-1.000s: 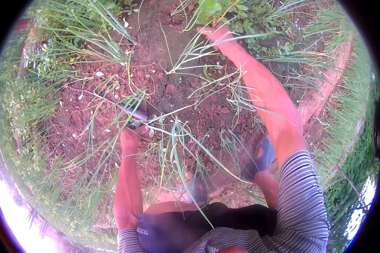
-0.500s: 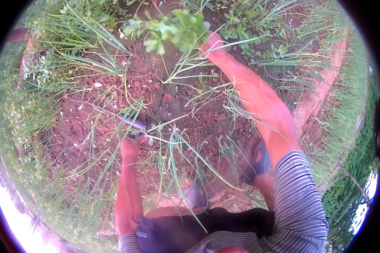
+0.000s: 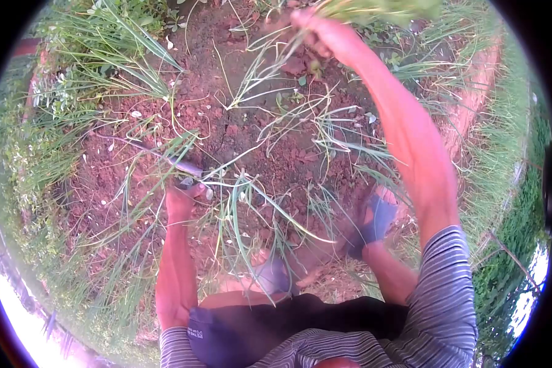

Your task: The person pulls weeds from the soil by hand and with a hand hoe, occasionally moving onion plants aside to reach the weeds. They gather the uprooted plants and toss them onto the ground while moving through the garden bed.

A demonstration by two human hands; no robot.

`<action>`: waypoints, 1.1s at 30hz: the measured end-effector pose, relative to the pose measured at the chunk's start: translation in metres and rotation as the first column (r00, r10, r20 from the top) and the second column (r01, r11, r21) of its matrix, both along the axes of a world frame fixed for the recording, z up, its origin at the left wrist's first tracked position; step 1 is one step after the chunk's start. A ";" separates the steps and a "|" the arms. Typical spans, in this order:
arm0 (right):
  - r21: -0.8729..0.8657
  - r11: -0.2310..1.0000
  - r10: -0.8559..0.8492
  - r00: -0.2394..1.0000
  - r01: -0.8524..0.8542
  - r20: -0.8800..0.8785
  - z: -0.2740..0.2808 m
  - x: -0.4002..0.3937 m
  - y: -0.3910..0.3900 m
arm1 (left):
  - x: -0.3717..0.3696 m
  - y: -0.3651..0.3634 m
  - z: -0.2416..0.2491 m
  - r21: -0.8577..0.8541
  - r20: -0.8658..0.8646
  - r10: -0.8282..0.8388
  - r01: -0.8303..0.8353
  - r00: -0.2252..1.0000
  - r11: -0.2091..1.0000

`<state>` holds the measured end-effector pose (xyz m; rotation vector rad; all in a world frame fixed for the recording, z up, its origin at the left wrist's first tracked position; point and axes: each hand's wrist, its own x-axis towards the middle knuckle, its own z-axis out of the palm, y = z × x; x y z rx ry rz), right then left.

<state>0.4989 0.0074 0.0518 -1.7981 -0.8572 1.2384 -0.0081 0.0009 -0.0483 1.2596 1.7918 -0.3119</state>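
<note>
Right hand (image 3: 316, 27) shut tight around stems of pulled weed (image 3: 374, 9), held high, far out front; leafy top spreads right of fist, partly out of view

Weed looks light, soft, floppy; best grip low on stems near roots, leaves would tear

Left hand (image 3: 181, 199) closed on handle of digging tool (image 3: 165, 161), blade flat on red soil (image 3: 251, 135)

Grass (image 3: 104, 49) beyond

Since half second ago: weed swung from left of right fist to right side, arm lifted higher; left hand same
</note>
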 end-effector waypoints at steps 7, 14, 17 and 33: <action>0.115 0.993 -0.045 0.963 0.014 0.266 0.035 0.019 -0.035 | -0.004 0.002 -0.003 0.023 0.021 -0.068 0.067 0.997 0.997; -0.313 0.949 0.134 0.855 0.035 0.501 -0.057 -0.016 -0.087 | -0.007 0.001 -0.011 0.027 0.007 -0.016 0.016 1.000 1.000; -0.178 0.981 0.062 0.745 0.078 0.664 -0.080 -0.036 -0.080 | 0.002 0.002 -0.003 0.000 -0.044 0.020 -0.020 0.999 1.000; 0.035 0.999 -0.038 0.513 0.015 0.858 -0.108 -0.041 -0.066 | -0.002 0.005 -0.004 0.016 -0.099 -0.059 0.061 0.993 0.998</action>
